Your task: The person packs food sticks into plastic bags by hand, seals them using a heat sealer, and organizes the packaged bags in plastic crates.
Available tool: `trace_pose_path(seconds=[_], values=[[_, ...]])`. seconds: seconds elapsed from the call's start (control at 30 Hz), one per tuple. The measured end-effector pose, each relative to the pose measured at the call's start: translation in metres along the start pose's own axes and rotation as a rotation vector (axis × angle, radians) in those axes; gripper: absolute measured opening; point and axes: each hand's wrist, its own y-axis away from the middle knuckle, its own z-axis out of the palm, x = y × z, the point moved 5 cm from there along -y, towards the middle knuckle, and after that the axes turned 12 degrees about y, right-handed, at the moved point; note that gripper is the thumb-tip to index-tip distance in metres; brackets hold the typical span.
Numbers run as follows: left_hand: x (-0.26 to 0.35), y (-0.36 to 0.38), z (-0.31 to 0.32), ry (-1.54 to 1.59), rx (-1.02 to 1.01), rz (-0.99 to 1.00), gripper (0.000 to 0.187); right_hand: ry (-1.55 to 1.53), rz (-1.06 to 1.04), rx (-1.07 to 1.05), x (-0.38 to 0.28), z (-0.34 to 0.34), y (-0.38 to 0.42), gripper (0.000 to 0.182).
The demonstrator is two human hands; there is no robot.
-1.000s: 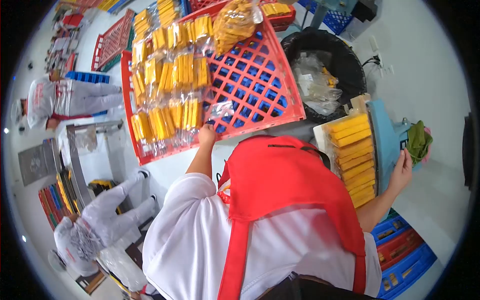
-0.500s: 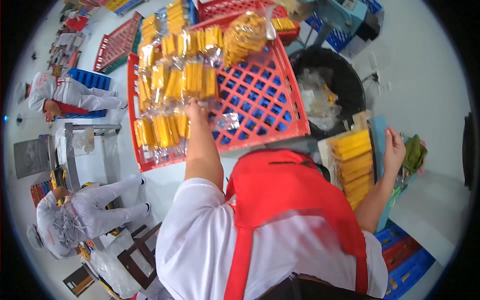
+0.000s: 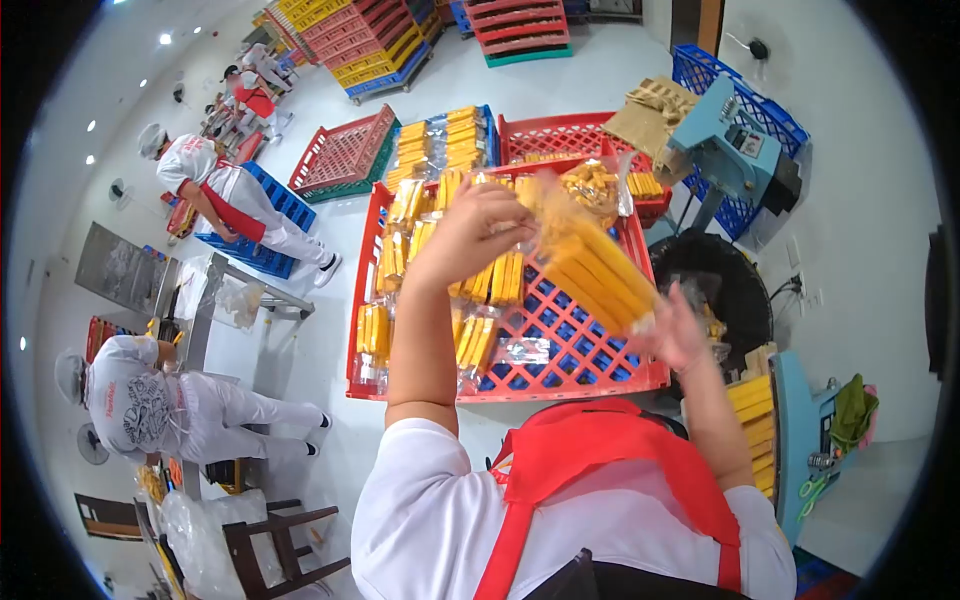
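A clear plastic bag of yellow sticks (image 3: pixel 598 275) is held up at a slant over a red crate (image 3: pixel 655 345), blurred by motion. At its upper plastic end, my left hand (image 3: pixel 478 232) is closed with the fingers pinched together. My right hand (image 3: pixel 682 335), smeared by motion, grips the bag's lower end. Inside the crate, similar packs of yellow sticks (image 3: pixel 507 278) lie in rows on the left. A larger bag of yellow pieces (image 3: pixel 590 188) rests at the crate's far right. A flat clear wrapper (image 3: pixel 525 351) lies near its front edge.
At my right are a black bin (image 3: pixel 745 265), a stack of yellow sticks (image 3: pixel 752 425) beside a blue-green machine (image 3: pixel 795 440), and another such machine (image 3: pixel 735 140) farther back. Co-workers (image 3: pixel 215 180) stand at the left near a metal table (image 3: pixel 215 290). Crate stacks (image 3: pixel 350 40) stand behind.
My left hand has risen from the packs in the crate. My right hand has moved left from beside the machine to the bag, now held above the crate. The view has tilted up.
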Motion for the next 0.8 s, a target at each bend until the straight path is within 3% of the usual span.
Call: trace_pose_path(seconds=[0.13,0.27,0.3,0.37,0.43,0.57,0.6,0.67,0.73,0.8], values=[[0.038,-0.014,0.012,0.144,0.027,0.204,0.007,-0.073,0.006,-0.056,0.029,0.061,-0.005,0.058],[0.041,-0.016,0.033,0.25,0.126,0.168,0.02,0.059,-0.14,-0.102,0.011,0.068,0.003,0.061],[0.03,-0.014,0.038,0.615,0.396,0.106,0.028,0.062,-0.141,-0.099,0.006,0.07,0.003,0.061],[0.012,-0.004,0.055,1.334,0.656,-0.04,0.047,0.04,-0.232,-0.005,-0.01,0.07,0.005,0.063],[0.017,-0.002,0.085,1.566,0.629,-0.2,0.051,0.169,-0.342,0.08,-0.027,0.067,0.007,0.062],[0.029,0.011,0.129,1.396,0.554,-0.259,0.082,0.513,-0.5,0.252,-0.049,0.073,0.012,0.059],[0.031,0.009,0.133,1.421,0.649,-0.231,0.08,0.514,-0.494,0.246,-0.047,0.073,0.011,0.059],[0.026,0.01,0.131,1.414,0.633,-0.286,0.083,0.766,-0.561,0.278,-0.044,0.074,0.011,0.057],[0.022,0.012,0.129,1.407,0.614,-0.349,0.085,0.804,-0.564,0.262,-0.036,0.074,0.009,0.058],[0.019,0.014,0.126,1.584,0.657,-0.313,0.074,0.844,-0.571,0.25,-0.033,0.078,0.008,0.059]])
